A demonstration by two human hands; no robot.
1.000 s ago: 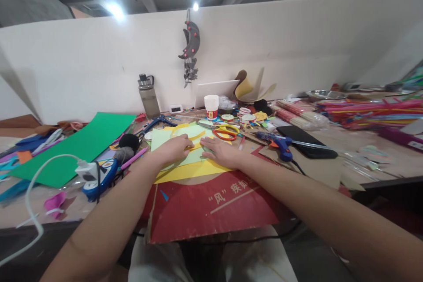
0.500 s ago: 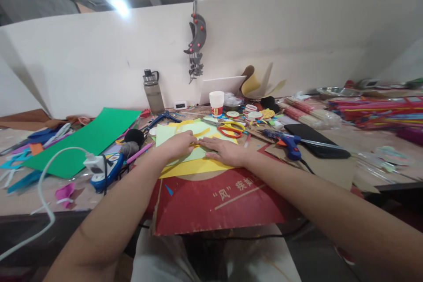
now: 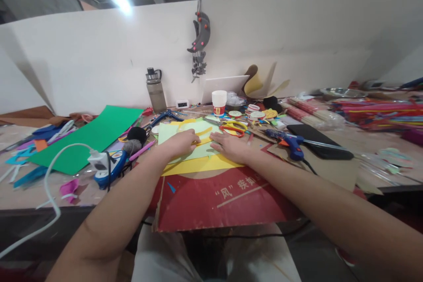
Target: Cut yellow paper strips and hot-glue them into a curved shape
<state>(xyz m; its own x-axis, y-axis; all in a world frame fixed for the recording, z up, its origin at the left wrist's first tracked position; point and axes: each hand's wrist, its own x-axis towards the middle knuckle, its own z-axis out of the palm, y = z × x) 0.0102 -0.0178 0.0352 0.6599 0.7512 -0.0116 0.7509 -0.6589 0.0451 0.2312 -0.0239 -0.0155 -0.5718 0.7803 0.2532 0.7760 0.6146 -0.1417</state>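
My left hand (image 3: 185, 142) is closed, its fingertips pressed on one end of a narrow yellow strip (image 3: 204, 141). The strip, apparently paper or felt, lies across a pale green sheet (image 3: 194, 153). At the strip's other end my right hand (image 3: 229, 145) rests with fingers stretched out flat. Another yellow strip (image 3: 204, 131) is just behind. Beneath the green sheet a yellow sheet (image 3: 198, 166) shows along the near side. Orange-and-yellow scissors (image 3: 231, 130) lie behind my right hand.
A red cardboard piece (image 3: 198, 202) lies under the sheets. To the right are a blue glue gun (image 3: 291, 144) and a black case-like object (image 3: 319, 143). A green sheet (image 3: 89, 141), a power strip (image 3: 112, 169) and a bottle (image 3: 155, 92) stand left; a paper cup (image 3: 219, 102) is behind.
My right hand has slid to the right, away from my left hand, and more of the yellow strip shows between them. The view has shifted slightly.
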